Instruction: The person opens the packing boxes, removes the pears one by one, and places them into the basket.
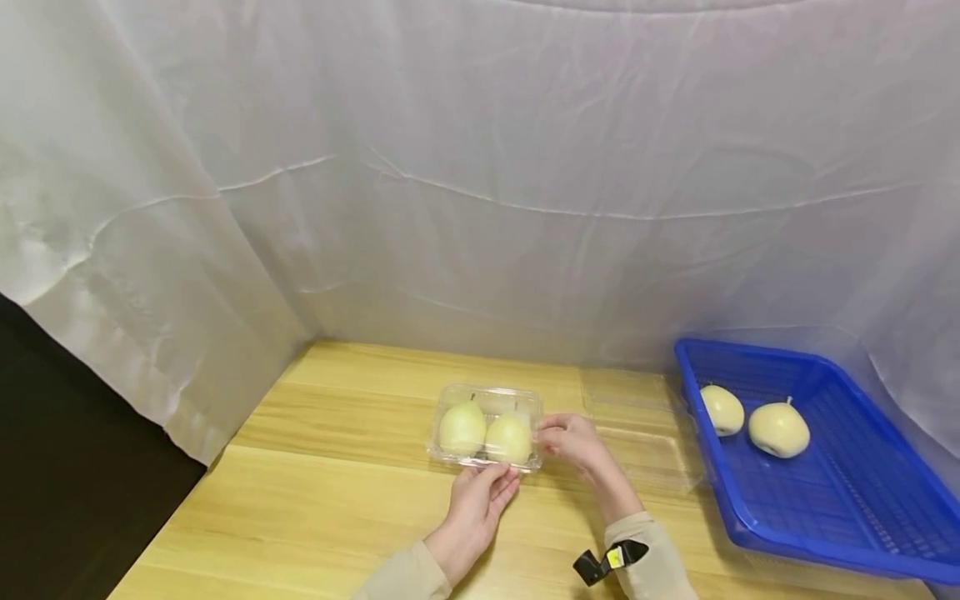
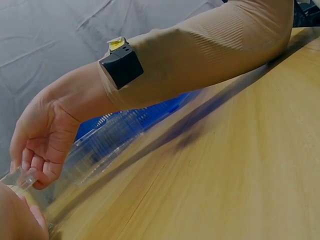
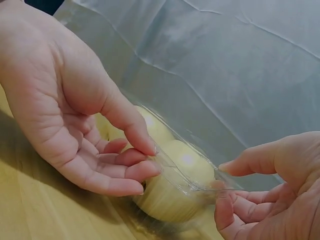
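Observation:
A clear plastic clamshell box [image 1: 485,392] lies on the wooden table with two round, pale yellow-green pears [image 1: 462,428] side by side inside. Its transparent lid covers them. My left hand [image 1: 474,506] grips the front rim near the right corner, thumb above and fingers below, as the right wrist view shows. At the box's right end, my right hand [image 1: 572,442] pinches the rim between thumb and curled fingers. Both hands work close together around that corner. In the left wrist view, the right hand [image 2: 47,135] holds a bit of the clear plastic edge.
To the right stands a blue plastic basket [image 1: 832,500] with two pale yellow fruits [image 1: 780,430] at its left side. Between it and my right hand lies more clear plastic packaging [image 1: 648,458]. A grey curtain [image 1: 525,192] closes off the table's back and left side.

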A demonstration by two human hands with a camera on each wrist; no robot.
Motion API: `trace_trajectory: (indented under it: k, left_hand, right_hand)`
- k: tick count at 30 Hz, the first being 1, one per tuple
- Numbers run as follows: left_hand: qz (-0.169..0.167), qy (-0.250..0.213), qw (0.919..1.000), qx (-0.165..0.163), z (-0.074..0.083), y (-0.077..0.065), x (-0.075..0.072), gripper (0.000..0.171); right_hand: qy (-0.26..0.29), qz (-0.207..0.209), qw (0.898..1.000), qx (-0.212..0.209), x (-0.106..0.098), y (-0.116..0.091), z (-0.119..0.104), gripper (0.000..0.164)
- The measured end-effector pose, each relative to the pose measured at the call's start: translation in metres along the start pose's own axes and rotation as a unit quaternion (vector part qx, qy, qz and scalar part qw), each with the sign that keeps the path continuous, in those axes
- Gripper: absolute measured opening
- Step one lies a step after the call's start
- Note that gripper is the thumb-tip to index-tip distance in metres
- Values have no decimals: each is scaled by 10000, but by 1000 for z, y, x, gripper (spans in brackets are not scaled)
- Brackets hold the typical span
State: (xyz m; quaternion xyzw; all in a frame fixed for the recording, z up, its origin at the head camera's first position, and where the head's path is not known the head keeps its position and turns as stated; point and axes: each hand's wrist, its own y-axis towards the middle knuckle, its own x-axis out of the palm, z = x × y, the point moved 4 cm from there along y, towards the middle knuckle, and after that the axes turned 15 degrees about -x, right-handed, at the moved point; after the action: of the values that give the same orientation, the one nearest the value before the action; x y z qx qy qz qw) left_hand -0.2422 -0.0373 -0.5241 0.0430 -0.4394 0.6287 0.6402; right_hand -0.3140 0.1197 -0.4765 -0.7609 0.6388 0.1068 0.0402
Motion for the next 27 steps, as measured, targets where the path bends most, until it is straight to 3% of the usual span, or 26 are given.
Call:
trace_trajectory:
  k: [9,19,27]
  left_hand:
    - [305,126,9994,134,3,-3,3,36]
    - [270,119,9993,232,7,-3,2,37]
    - [276,217,9988,330,7,-2,4,33]
  right_hand:
    - [367,-20,9992,152,8,0,2,23]
    - [273,197,9994,-57,15,-4,-9,12]
    - [302,280,9991,92,17,-3,-2,8]
